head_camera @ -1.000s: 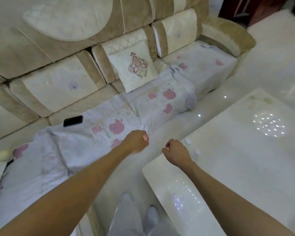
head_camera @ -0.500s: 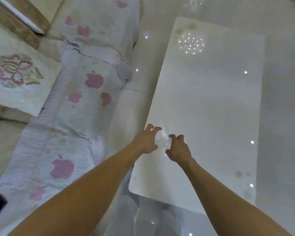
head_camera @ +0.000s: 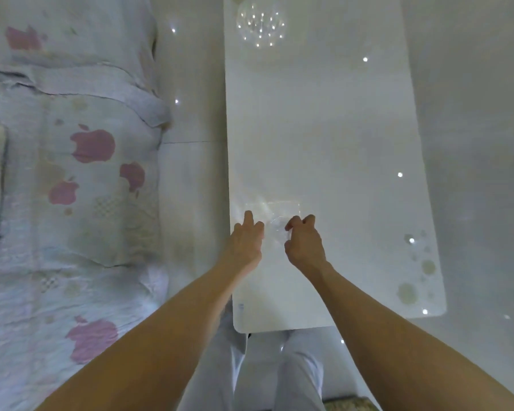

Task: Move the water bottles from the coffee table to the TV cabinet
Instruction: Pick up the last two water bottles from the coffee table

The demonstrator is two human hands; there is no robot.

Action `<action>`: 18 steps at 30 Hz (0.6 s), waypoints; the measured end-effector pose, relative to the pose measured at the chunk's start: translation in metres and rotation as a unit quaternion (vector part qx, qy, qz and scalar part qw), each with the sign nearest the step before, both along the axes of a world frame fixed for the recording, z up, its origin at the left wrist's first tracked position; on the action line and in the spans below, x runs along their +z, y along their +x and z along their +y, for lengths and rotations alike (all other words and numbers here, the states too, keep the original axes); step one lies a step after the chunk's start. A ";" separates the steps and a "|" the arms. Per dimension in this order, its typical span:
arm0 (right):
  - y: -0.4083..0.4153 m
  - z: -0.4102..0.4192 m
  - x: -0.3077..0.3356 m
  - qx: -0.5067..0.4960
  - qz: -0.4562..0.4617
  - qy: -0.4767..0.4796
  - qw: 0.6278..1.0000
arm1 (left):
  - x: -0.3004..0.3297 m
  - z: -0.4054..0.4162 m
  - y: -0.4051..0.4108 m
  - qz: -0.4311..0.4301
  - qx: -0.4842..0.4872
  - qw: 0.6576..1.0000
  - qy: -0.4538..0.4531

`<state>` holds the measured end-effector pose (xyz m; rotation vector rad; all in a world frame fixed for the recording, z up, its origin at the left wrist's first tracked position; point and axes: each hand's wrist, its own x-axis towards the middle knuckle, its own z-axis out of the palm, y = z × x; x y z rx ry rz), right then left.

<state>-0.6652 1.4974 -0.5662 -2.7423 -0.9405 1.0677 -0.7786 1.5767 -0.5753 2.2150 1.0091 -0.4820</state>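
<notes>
Two hands over the white desk [head_camera: 324,129]: my left grip [head_camera: 245,243] spread open, right grip [head_camera: 304,244] half-curled, flanking a blurred clear water bottle [head_camera: 275,215] near the desk's sofa-side edge; contents can't tell. Vs 0.5 s ago: view swung, hands further apart.

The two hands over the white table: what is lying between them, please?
In the head view, a clear bottle top, faint and see-through, stands between the left hand and the right hand on the coffee table. Nothing else shows there.
</notes>
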 end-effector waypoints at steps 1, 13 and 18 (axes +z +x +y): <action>-0.003 -0.004 0.001 -0.007 0.001 0.001 1.000 | 0.001 0.000 -0.005 0.004 0.010 1.000 -0.006; -0.010 -0.071 0.091 -0.057 0.025 0.006 0.998 | 0.098 -0.032 -0.024 -0.028 -0.013 0.999 -0.024; 0.002 -0.120 0.134 -0.067 0.023 0.039 0.997 | 0.145 -0.068 -0.006 -0.055 -0.023 0.997 -0.040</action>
